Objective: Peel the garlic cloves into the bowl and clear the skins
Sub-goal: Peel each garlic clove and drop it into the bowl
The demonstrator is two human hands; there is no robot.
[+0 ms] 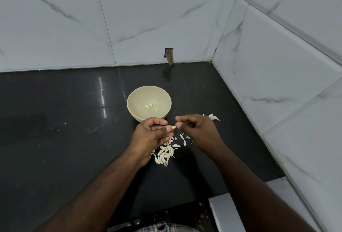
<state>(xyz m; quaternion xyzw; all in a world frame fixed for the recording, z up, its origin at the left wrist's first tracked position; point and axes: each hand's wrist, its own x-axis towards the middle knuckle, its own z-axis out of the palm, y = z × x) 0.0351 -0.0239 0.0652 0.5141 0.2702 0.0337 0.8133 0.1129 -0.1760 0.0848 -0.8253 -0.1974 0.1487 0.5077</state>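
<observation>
L hand (152, 132) pinches a clove (173, 127) btwn thumb and curled fingers, just in front of the bowl (135, 100). Clove's long axis runs roughly left-right, free end pointing right toward the R hand (197, 130). R hand's thumb and forefinger are pressed together right beside that end; can't tell if they pinch a bit of skin. Bowl sits on the dark counter (64, 139) w/ approx 3 peeled cloves (149, 105) inside. Pile of unpeeled cloves & skins (166, 153) lies on the counter under the hands. One loose skin (213, 117) lies right of the R hand.
</observation>
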